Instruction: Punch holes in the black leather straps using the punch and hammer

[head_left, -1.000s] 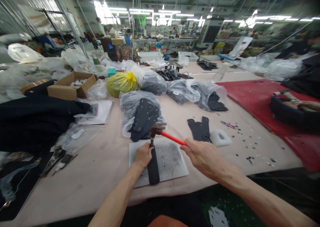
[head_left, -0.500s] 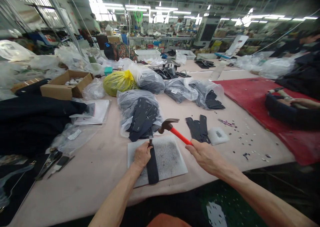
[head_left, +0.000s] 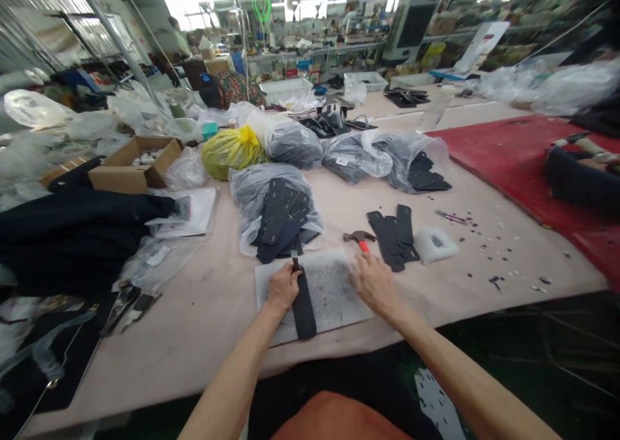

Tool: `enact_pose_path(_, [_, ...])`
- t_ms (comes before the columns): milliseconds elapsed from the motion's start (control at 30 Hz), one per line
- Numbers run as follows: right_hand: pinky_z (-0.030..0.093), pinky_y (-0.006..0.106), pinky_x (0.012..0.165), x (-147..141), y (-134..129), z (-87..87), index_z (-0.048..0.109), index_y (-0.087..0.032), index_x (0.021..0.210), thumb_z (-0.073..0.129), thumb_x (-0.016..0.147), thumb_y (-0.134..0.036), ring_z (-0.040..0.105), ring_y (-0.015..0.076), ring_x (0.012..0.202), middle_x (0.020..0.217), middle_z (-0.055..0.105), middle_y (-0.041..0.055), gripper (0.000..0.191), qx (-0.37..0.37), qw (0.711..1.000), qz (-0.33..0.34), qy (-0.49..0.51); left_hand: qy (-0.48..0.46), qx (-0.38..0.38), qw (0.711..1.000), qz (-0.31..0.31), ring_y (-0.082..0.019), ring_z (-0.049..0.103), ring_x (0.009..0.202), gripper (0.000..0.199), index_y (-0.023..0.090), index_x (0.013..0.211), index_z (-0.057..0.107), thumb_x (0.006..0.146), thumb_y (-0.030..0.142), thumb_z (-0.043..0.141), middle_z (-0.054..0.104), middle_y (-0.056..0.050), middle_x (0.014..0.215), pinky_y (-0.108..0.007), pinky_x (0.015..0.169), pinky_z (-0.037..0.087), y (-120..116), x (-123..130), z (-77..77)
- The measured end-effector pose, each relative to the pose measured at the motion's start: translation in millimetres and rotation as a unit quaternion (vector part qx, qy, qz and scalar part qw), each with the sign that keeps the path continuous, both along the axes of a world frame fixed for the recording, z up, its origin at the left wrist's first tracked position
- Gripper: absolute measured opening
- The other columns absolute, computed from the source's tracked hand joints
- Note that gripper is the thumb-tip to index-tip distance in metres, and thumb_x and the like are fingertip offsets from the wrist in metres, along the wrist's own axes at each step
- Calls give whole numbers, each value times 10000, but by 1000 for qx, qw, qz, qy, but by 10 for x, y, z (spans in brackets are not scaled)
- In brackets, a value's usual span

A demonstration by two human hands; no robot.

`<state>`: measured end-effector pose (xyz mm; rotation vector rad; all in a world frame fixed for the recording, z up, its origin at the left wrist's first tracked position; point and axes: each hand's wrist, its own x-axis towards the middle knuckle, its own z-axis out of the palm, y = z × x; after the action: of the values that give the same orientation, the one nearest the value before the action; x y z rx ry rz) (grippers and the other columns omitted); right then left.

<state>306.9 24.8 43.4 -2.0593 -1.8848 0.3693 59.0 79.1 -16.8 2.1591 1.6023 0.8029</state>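
My left hand (head_left: 282, 289) is closed around a short metal punch (head_left: 295, 258), whose silvery end sticks up above the thumb. Under it a black strip with a rounded end (head_left: 304, 307) lies on a pale, speckled board (head_left: 334, 291); the hand touches the strip's upper part. Over the board's right edge, my right hand (head_left: 375, 285) is closed on the red handle of a claw hammer (head_left: 359, 236). The hammer head is low near the table, and most of the handle is hidden by the slightly blurred hand.
A plastic bag of black strips (head_left: 281, 217) stands behind the board. Loose black strips (head_left: 394, 233) and a white foam-like block (head_left: 436, 245) lie to the right. Further right are small snips (head_left: 450, 216) and scattered bits. A red sheet (head_left: 523, 162) covers the right side.
My right hand has carried the hammer rightward and down, away from the punch. My left hand stays at the punch and strip. The whole view has shifted slightly.
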Motion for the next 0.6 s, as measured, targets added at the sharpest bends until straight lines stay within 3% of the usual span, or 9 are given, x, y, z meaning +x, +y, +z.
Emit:
enact_pose_path(100, [366, 433, 964, -543, -170, -14, 497, -184, 1284, 546, 879, -348, 468, 290, 1144, 1287, 515, 139, 441, 58, 984, 169, 22, 6, -9, 1000, -3, -208, 661, 813, 148, 201, 925, 609, 894, 229, 467, 695, -66, 858, -287, 720, 470, 4, 6, -2])
enact_pose_path(167, [313, 479, 1020, -858, -281, -82, 499, -191, 1300, 614, 834, -413, 428, 313, 1194, 1327, 500, 127, 529, 55, 971, 229, 38, -8, -19, 1000, -3, -204, 658, 811, 164, 199, 911, 614, 894, 233, 454, 694, -68, 858, -287, 729, 473, 12, 8, 2])
enact_pose_path(300, [183, 514, 1103, -1092, -416, -261, 483, -191, 1337, 672, 794, -418, 334, 330, 1284, 1391, 465, 106, 617, 49, 972, 226, 46, -103, -39, 992, 65, -193, 649, 792, 182, 192, 906, 619, 890, 275, 458, 695, -59, 842, -282, 721, 479, 47, -2, 55])
enact_pose_path(433, [194, 496, 1098, -1032, -423, -265, 501, -205, 1316, 690, 780, -406, 338, 311, 1275, 1380, 477, 92, 603, 48, 971, 229, 57, -162, -29, 975, 151, -180, 629, 724, 190, 188, 874, 609, 878, 330, 482, 680, -35, 771, -271, 671, 471, 40, -60, 140])
enact_pose_path(600, [305, 411, 985, -981, -269, -159, 570, -222, 1198, 626, 830, -282, 441, 254, 1148, 1232, 563, 78, 377, 28, 973, 221, 63, -145, -37, 983, 104, -188, 650, 767, 203, 185, 890, 638, 871, 308, 477, 699, -46, 816, -285, 705, 493, -108, -144, 106])
